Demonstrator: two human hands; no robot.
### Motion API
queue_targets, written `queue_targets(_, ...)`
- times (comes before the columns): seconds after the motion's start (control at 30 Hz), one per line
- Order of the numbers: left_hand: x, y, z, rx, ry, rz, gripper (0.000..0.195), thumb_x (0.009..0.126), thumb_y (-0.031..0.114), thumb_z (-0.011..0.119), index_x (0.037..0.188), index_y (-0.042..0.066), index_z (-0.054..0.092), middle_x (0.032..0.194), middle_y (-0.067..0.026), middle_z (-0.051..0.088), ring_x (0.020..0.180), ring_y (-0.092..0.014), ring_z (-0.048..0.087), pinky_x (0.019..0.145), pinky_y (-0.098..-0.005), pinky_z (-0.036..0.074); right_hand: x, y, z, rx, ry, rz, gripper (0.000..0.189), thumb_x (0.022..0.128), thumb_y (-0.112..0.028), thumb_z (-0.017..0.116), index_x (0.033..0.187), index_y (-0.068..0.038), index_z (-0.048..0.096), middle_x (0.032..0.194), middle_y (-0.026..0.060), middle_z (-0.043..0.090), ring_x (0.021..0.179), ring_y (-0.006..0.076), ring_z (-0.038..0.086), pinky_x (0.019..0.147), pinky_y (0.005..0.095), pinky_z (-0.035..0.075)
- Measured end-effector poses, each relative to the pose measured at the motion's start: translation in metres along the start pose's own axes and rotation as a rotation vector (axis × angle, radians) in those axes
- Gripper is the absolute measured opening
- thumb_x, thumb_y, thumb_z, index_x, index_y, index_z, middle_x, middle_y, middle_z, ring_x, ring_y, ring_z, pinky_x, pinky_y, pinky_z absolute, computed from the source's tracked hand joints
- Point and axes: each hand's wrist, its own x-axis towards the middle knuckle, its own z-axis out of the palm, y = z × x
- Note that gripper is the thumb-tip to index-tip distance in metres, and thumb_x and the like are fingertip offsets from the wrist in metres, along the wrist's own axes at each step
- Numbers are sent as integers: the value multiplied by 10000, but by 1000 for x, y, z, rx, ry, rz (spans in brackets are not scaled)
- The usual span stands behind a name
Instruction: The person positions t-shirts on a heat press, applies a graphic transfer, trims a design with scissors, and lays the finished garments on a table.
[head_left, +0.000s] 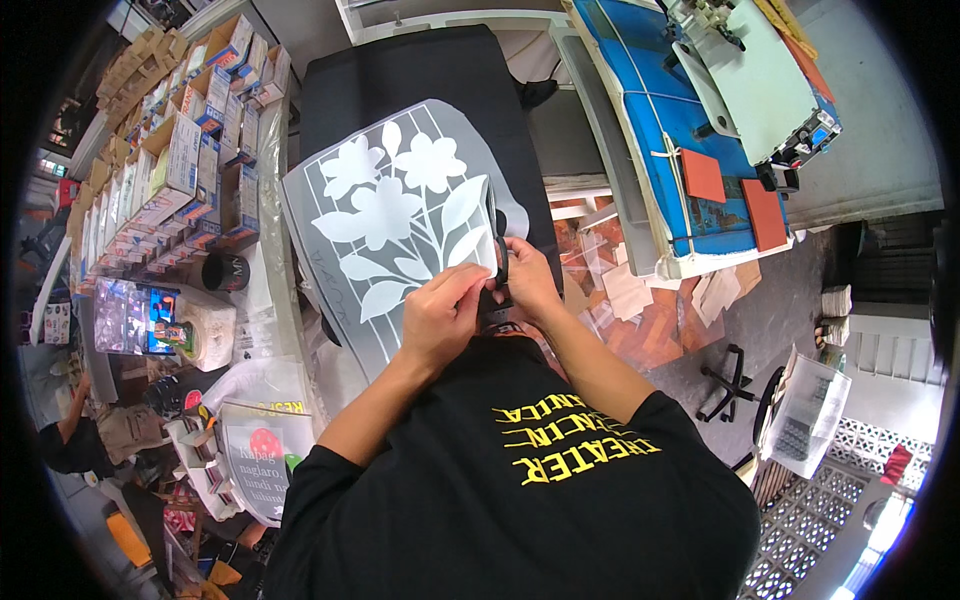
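A grey sheet (300, 217) with a white flower-and-leaf pattern and thin white lines lies over a black surface in front of me. My left hand (450, 300) pinches the sheet's near right part between thumb and fingers. Just to the right, my right hand (525, 274) is closed around the dark handles of a pair of scissors (501, 247). The blades point away from me along the pattern's right side, beside a large white leaf. A strip of the sheet lies to the right of the scissors. How far the blades are apart cannot be told.
Cardboard boxes (176, 157) stand in rows at the left, near a dark mug (225, 272) and a lit screen (135, 315). At the right is a blue-topped table (645, 120) with a machine. Paper scraps (626, 291) litter the floor. Another person's arm (73, 412) shows far left.
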Motion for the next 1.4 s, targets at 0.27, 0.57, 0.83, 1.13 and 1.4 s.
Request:
queue_targets(0.27, -14, 5, -24, -11, -40, -35, 141, 845, -59, 631, 958, 15, 675, 952, -135, 708, 834, -280, 698, 711, -324, 544, 3, -17, -24, -165, -53, 25, 365, 902, -347, 701, 1072, -36, 614, 714, 16, 574, 528, 86, 560, 388, 225, 369)
queue_targets(0.57, -41, -14, -37, -71, -81, 117, 256, 720, -167, 545, 893, 15, 594, 1056, -135, 695, 1062, -344, 663, 953, -455, 507, 19, -43, -25, -324, -65, 34, 343, 894, -327, 711, 1075, -45, 639, 722, 1, 576, 524, 75, 549, 394, 225, 355)
queue_targets(0.83, -57, -12, -65, -57, -71, 69, 239, 730, -166, 534, 864, 27, 580, 1023, -116, 706, 1094, -326, 658, 1004, -481, 468, 32, -58, -26, -453, -119, 47, 350, 886, -328, 722, 1085, -51, 642, 700, -8, 568, 527, 74, 551, 397, 219, 342)
queue_targets(1.13, -76, -24, -87, -77, -11, -34, 229, 759, -168, 510, 836, 41, 565, 993, -114, 716, 1126, -341, 644, 1059, -520, 401, 34, -72, -25, -610, -214, 42, 374, 873, -326, 737, 1120, -56, 662, 728, -8, 583, 547, 77, 553, 436, 235, 367)
queue_targets(1.4, -81, -26, -88, -137, 49, -90, 198, 795, -152, 508, 835, 34, 563, 995, -130, 718, 1128, -343, 643, 1059, -514, 401, 41, -66, -26, -561, -227, 55, 387, 874, -321, 739, 1133, -48, 651, 731, -2, 586, 541, 75, 558, 421, 221, 362)
